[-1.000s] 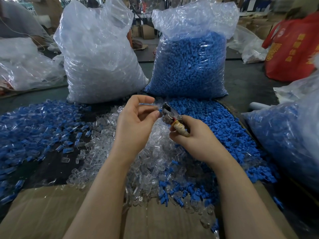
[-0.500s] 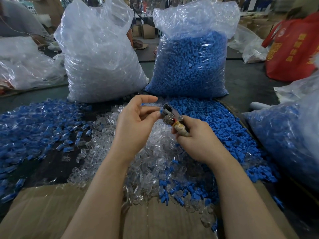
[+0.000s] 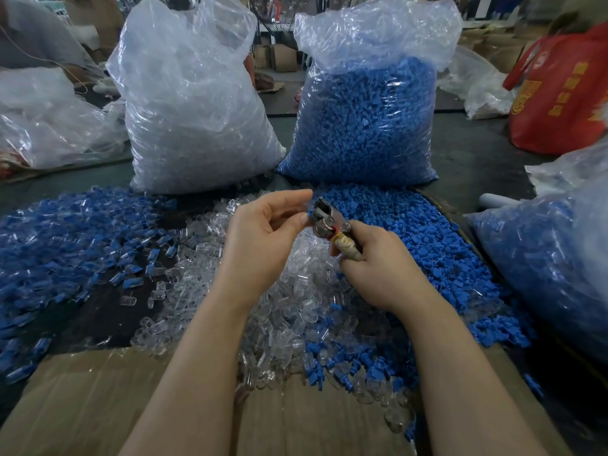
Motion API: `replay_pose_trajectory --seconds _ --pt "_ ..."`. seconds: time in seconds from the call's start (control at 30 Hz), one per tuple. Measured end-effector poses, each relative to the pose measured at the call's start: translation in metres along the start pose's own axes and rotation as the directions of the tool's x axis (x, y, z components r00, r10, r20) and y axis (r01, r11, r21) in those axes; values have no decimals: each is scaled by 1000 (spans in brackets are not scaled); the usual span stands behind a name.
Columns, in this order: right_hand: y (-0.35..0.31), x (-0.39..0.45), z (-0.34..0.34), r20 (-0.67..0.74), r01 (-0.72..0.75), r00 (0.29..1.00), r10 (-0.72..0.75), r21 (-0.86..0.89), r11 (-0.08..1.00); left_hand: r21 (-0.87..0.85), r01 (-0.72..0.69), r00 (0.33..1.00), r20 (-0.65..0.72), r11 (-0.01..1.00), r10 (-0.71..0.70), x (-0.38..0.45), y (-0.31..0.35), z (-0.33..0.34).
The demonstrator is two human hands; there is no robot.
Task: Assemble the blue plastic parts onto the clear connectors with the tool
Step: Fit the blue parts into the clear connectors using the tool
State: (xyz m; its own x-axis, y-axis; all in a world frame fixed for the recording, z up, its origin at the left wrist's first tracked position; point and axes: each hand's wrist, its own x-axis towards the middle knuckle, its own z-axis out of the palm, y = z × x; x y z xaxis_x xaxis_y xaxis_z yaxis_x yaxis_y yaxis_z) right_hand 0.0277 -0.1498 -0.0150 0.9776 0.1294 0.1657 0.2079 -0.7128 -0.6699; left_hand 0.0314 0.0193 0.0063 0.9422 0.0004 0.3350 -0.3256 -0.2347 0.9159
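Gripping the tool [image 3: 332, 230] with curled fingers, the right hand [image 3: 378, 268] holds it above the middle of the surface [image 3: 98, 311], its handle wrapped in pale tape and poking out at the thumb side. The tool's head is a small grey metal block with a round metal knob below it and a spot of red at the joint. The left hand [image 3: 263, 245] meets the head from the left: thumb and bent fingers pinch something small there, and a sliver of blue [image 3: 310, 212] shows at the fingertips, though whether a clear connector is with it cannot be told.

Under both hands lies a heap of clear connectors [image 3: 296, 291], small glassy see-through sleeves, spilling toward the cardboard sheet [image 3: 82, 406] at the near edge. Loose blue plastic parts [image 3: 411, 232], matte and bright blue with little square tabs, form a broad pile to the right of the hands and mix with the clear ones near the cardboard. To the left spreads a pile of pieces that are blue and clear together [image 3: 65, 232].

Behind the piles two tall plastic sacks stand side by side: the left sack [image 3: 194, 103] full of clear pieces, the right sack [image 3: 365, 120] full of blue ones. Another bag of blue-and-clear pieces [image 3: 559, 258] sits at the right edge, and a red bag with yellow print [image 3: 559, 93] lies farther back.
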Motion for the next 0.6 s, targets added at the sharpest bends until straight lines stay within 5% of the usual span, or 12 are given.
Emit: replay_pose_trajectory --seconds 0.6 --pt "0 1 3 -15 11 1000 -12 -91 996 -10 42 999 -13 999 -43 0 -1 -2"
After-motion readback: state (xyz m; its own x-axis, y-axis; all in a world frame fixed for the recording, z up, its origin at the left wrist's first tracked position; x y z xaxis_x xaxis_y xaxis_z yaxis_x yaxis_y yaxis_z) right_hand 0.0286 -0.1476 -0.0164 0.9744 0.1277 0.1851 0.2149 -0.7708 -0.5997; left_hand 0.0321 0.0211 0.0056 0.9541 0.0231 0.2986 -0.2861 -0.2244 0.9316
